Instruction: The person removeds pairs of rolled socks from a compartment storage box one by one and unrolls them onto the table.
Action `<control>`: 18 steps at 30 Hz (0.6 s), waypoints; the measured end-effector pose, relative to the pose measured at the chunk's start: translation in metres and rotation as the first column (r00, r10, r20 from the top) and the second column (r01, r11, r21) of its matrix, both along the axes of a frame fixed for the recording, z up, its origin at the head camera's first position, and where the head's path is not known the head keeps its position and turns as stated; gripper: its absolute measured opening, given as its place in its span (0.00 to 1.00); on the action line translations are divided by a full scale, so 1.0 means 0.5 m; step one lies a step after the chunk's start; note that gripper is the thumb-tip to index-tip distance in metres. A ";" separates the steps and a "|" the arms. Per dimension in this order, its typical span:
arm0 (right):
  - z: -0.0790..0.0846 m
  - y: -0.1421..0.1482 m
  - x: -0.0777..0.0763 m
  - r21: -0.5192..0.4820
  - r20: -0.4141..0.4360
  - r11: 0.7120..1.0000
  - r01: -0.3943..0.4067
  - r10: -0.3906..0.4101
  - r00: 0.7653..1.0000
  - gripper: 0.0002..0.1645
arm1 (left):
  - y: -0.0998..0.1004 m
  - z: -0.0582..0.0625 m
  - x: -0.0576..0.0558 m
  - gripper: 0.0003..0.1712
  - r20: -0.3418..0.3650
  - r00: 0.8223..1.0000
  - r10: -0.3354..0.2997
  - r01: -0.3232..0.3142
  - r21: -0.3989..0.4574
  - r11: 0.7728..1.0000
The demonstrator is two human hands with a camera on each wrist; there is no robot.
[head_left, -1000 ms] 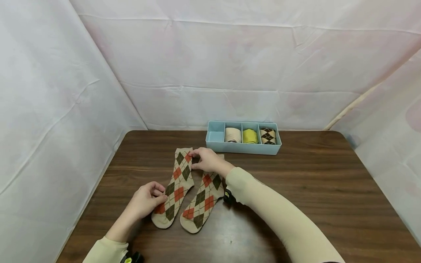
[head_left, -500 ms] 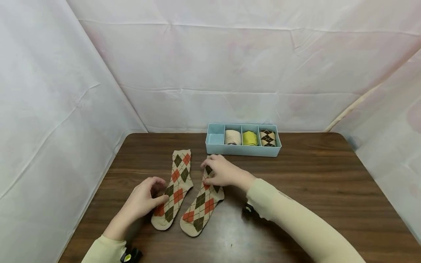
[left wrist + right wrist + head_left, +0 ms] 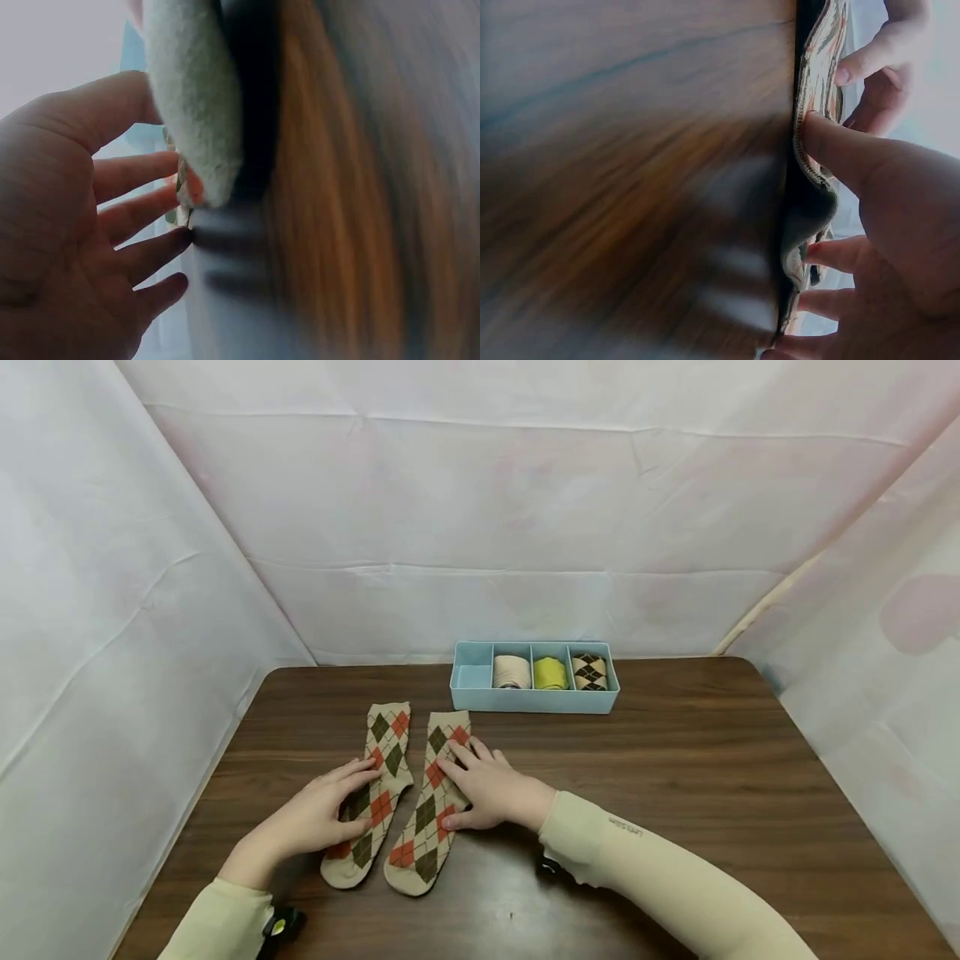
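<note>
Two beige argyle socks with orange and dark green diamonds lie flat side by side, cuffs pointing away and toes towards me. My left hand [image 3: 322, 806] reaches across the left sock [image 3: 390, 747], its fingers stretched out on the foot part. Spread fingers of my right hand [image 3: 487, 785] rest on the right sock [image 3: 425, 817], thumb near the heel and fingertips near the cuff. In the right wrist view the thumb and fingertips touch the edge of that sock [image 3: 821, 67]. The left wrist view shows a pale sock toe [image 3: 195, 97] close up, in front of the left fingers.
A light blue divided box [image 3: 534, 700] stands at the table's back edge. Its leftmost compartment is bare; the others hold a cream roll [image 3: 512, 672], a yellow roll [image 3: 551, 673] and an argyle roll [image 3: 590, 672]. White cloth walls [image 3: 480, 510] surround the wooden table [image 3: 675, 752].
My right hand has gone from the left sock's cuff to the right sock, and its fingers have spread. The left fingers have straightened over the left sock. The head view has shifted slightly.
</note>
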State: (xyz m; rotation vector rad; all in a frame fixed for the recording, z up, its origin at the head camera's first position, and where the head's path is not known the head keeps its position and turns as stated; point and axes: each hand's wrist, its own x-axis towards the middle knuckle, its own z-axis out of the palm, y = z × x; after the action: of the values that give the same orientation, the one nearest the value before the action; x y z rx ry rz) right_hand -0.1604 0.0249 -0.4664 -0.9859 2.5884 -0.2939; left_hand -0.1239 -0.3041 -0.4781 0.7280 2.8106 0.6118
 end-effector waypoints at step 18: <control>-0.017 -0.140 -0.079 -0.104 0.044 0.984 -0.144 0.150 0.988 0.60 | -0.157 -0.014 -0.015 0.54 0.118 0.987 0.110 -0.119 0.073 0.990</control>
State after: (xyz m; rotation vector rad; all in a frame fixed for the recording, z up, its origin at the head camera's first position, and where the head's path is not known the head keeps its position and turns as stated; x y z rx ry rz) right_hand -0.1998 -0.0449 -0.4748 -1.1817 2.4590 -0.4083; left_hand -0.1314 -0.3827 -0.4849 0.5291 2.7507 0.7632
